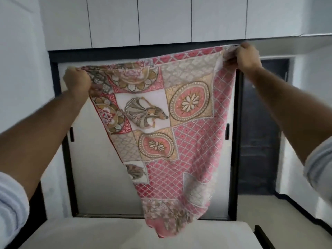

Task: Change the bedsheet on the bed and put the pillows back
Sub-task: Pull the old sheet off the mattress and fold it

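Bedsheet (172, 123), the pink patchwork-printed one, hangs in the air in front of you, stretched between your two raised hands and well above the bare pale mattress (71, 234) at the bottom of the view. Your left hand (77, 81) has its fingers curled round a bunched part of the upper edge, so that end looks gathered rather than flat. You hold it high, as I judge it, to let the cloth fall open and show you where its edges and corners lie before you spread it.

Between your hands the top edge runs nearly taut and slopes upward toward your right, because that side is held higher. From that edge the cloth narrows downward, still partly doubled on itself, and its long axis runs top to bottom, leaning a little to your right. The lowest fold (165, 229) points down at the mattress; whether it touches the surface, you cannot tell from here.

Your right hand (246, 56) pinches the other end of the top edge, fingers closed on a small wad of fabric, near the underside of the white overhead cabinets (161, 20). Behind the cloth stands a dark-framed sliding wardrobe (89, 150).
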Demonstrator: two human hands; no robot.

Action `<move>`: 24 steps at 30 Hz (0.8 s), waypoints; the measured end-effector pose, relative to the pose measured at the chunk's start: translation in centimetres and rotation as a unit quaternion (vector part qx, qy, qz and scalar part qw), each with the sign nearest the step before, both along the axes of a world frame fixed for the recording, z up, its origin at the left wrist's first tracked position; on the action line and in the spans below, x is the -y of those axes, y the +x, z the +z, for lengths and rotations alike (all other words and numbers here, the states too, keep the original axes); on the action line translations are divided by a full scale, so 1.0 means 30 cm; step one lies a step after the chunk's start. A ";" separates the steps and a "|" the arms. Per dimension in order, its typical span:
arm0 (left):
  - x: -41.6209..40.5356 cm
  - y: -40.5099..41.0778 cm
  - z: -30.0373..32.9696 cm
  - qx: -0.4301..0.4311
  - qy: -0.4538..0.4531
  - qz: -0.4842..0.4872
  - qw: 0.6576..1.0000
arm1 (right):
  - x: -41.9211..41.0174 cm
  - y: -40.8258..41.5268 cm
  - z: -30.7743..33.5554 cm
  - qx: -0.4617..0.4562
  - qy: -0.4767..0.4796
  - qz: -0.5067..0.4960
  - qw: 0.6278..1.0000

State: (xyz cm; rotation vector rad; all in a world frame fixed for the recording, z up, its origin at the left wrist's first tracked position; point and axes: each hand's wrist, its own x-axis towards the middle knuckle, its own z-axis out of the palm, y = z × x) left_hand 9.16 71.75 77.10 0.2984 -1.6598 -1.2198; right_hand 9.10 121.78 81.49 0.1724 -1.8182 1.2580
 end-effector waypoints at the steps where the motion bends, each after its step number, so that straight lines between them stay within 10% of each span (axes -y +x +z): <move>1: 0.008 0.005 0.005 -0.026 0.027 -0.028 0.999 | -0.017 0.043 0.008 0.014 0.029 -0.042 0.999; 6: -0.068 0.078 -0.051 -0.100 0.034 -0.039 0.994 | -0.068 0.235 -0.013 0.106 0.214 -0.210 0.948; 10: -0.165 0.152 -0.068 -0.256 0.024 -0.015 0.966 | -0.069 0.375 -0.053 0.038 0.181 -0.278 0.942; 14: -0.171 0.177 -0.026 -0.323 0.060 -0.016 0.944 | -0.151 0.439 -0.002 -0.070 0.111 -0.227 0.965; 18: -0.253 0.191 -0.084 -0.259 0.011 -0.013 0.966 | -0.223 0.515 -0.001 0.159 0.240 -0.208 0.935; 24: -0.346 0.259 -0.276 -0.242 0.023 -0.008 0.970 | -0.361 0.591 -0.149 0.218 0.163 -0.027 0.962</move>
